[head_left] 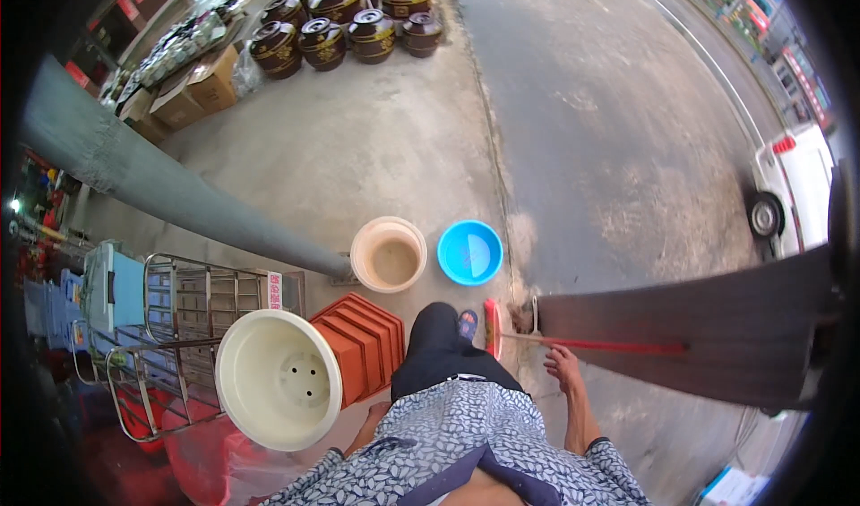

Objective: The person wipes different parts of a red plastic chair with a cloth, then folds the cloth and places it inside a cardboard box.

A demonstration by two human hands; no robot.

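Note:
My right hand (pixel 563 368) is beside the red handle of a broom (pixel 587 343), fingers loosely bent and apart, not wrapped round it. The broom's red head (pixel 492 329) rests on the ground by my shoe, and its handle runs along a dark pillar (pixel 681 322). My left hand (pixel 380 410) shows only in part, low by my left side near a stack of orange-brown angular pots (pixel 369 345); its fingers are hidden. A large cream pot (pixel 240 398) with drain holes tops that stack. Ahead stand a beige tub (pixel 358 253) and a blue basin (pixel 471 253) that looks to hold water.
A thick grey pole (pixel 206 192) slants in at left, beside metal racks (pixel 184 322). Several brown lidded jars (pixel 371 36) and cardboard boxes (pixel 210 81) stand at the far left. A white vehicle (pixel 802 184) is at the right. Red plastic sheeting (pixel 202 457) lies lower left.

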